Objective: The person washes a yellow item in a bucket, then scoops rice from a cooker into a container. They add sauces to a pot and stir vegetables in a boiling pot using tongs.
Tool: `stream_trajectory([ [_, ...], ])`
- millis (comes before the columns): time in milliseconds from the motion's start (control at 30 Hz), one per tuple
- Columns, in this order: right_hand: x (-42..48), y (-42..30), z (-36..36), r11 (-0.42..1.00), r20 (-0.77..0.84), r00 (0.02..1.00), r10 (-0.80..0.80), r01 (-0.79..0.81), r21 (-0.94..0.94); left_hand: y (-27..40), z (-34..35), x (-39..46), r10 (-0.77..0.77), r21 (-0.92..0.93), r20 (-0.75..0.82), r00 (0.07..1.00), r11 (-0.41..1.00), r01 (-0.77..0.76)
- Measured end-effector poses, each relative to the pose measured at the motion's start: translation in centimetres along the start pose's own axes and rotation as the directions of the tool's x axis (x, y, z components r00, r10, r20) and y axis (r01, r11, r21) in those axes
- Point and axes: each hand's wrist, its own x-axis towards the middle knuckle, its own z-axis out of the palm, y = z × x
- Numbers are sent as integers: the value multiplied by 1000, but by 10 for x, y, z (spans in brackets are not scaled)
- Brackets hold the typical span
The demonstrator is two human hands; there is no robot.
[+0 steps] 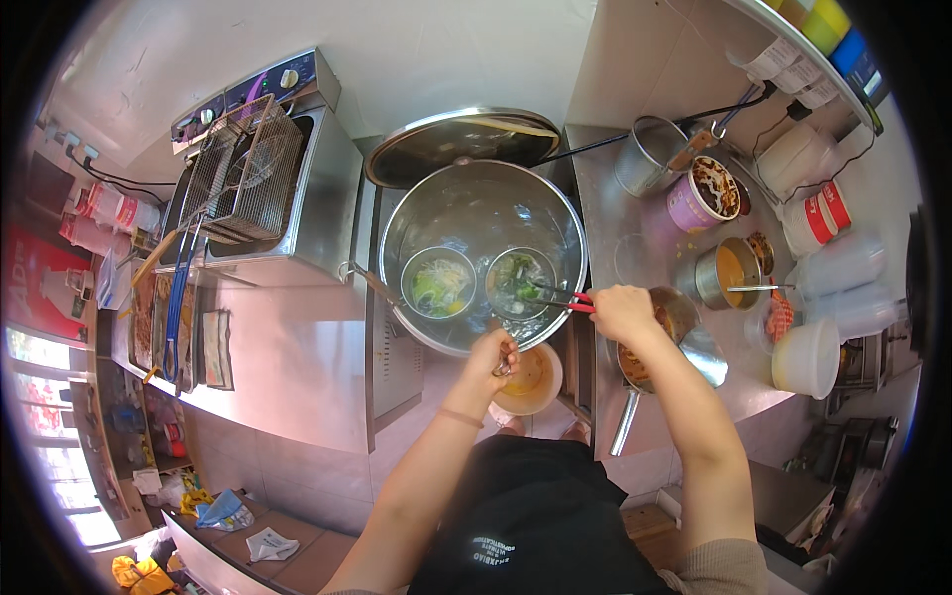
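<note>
A large stainless-steel pot [476,190] full of steaming water stands before me. Two round strainer baskets sit in it. My left hand [494,361] grips the handle of the right strainer basket [554,272], which holds dark leafy greens [513,271] under bubbling water. In my right hand [623,314] are tongs with red grips [579,302]; their dark tips reach into the same basket among the greens. The left strainer basket [404,286] contains pale strands, probably bean sprouts or noodles, and light green leaves [430,292]. Its handle [381,285] rests over the pot's left rim.
A deep fryer [327,193] with a wire basket [256,186] stands left. Behind the pot leans its round lid [461,145]. On the right steel counter [606,223] are a saucepan of food [669,306], a sauce pot [732,271] and a purple tub [692,204]. Below sits a bucket [549,390].
</note>
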Motion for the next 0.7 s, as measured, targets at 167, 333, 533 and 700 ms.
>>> stream_trajectory([
  [167, -45, 3, -60, 998, -143, 988, -49, 42, -47, 2, -4, -3, 10, -48, -38, 999, 999, -12],
  [333, -49, -7, -58, 994, -160, 982, -103, 108, 22, 3, 4, -7, 16, -19, -16, 1000, 1000, -17],
  [533, -2, -18, 15, 993, -113, 986, -120, 118, -22, 0, 10, -8, 24, 6, -31, 999, 1000, -24],
  [700, -16, -10, 8, 990, -149, 978, -143, 142, -18, 3, 13, -14, 18, -34, -35, 999, 999, -19],
])
